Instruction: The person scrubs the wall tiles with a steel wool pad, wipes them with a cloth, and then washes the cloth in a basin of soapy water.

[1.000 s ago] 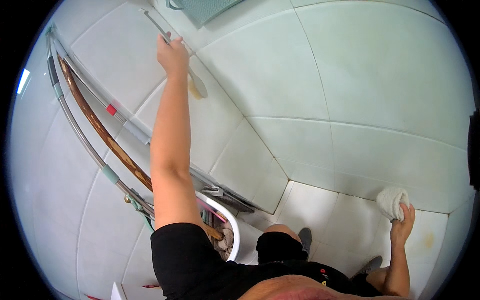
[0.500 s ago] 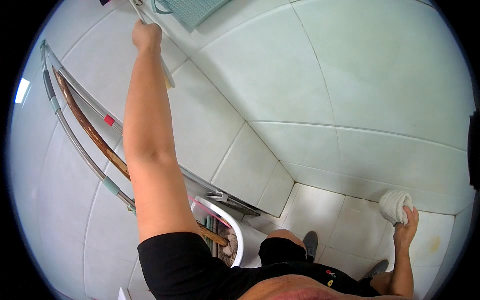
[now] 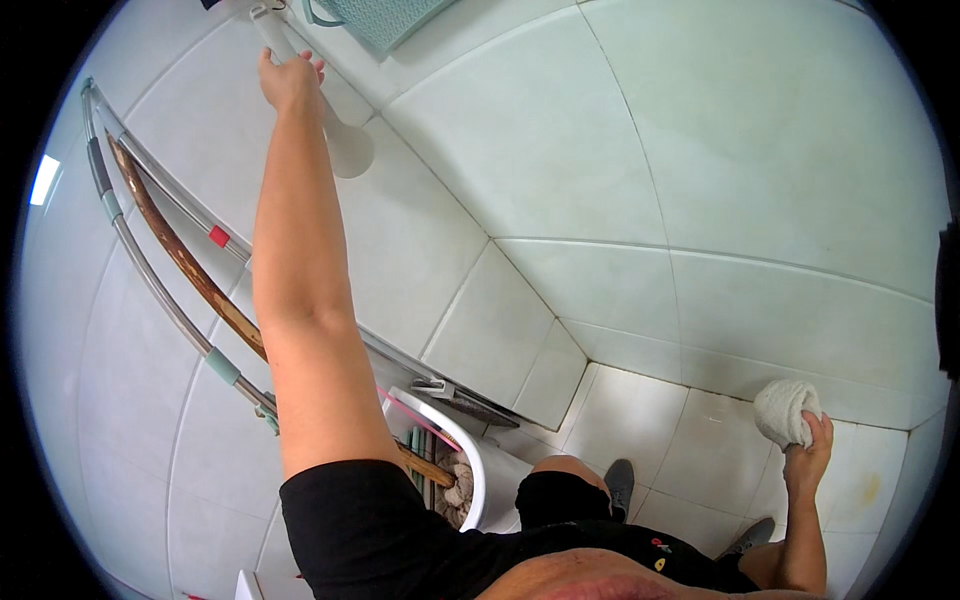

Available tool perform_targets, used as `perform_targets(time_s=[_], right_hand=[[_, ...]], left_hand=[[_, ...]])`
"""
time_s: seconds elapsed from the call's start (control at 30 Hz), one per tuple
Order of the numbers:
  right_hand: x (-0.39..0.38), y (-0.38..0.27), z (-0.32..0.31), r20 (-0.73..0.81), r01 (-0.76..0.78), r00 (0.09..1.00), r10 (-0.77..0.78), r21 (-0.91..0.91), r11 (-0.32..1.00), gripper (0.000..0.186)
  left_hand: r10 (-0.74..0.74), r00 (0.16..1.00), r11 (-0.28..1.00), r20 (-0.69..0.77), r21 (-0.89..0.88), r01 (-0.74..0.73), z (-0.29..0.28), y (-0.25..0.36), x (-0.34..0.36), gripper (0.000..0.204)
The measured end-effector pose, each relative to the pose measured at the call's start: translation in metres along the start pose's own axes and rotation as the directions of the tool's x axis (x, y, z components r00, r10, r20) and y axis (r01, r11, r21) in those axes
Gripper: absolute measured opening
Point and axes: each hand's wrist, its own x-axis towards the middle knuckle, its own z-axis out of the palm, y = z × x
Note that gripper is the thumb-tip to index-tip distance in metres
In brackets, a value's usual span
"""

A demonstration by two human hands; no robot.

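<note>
i observe the left hand [image 3: 291,78], fingers parted, at a pale long-handled brush [image 3: 351,152]; the right hand [image 3: 810,450] has fingers closed on white cloth [image 3: 778,412].

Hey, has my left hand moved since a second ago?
Yes. Judged against the teal textured item at the top, your left hand has moved up and to the left in the picture.

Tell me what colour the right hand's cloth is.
Off-white cloth, seen best in the head view.
</note>
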Motion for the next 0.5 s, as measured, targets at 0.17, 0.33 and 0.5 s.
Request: perform_targets(time_s=[0.17, 0.33, 0.5], right_hand=[[0.001, 0.000, -0.001, 0.011, 0.008, 1.000, -0.008, -0.001, 1.000, 0.055], [0.001, -0.005, 0.000, 0.009, 0.014, 1.000, -0.014, -0.035, 0.999, 0.054], [0.002, -0.008, 0.001, 0.008, -0.029, 1.000, 0.028, 0.021, 0.999, 0.053]], left_hand=[[-0.025, 0.997, 0.994, 0.067, -0.103, 0.032, -0.003, 0.004, 0.002, 0.059], [-0.043, 0.985, 0.972, 0.164, -0.222, 0.079, -0.004, -0.001, 0.010, 0.064], [-0.090, 0.976, 0.960, 0.199, -0.243, 0.138, -0.002, 0.000, 0.007, 0.063]])
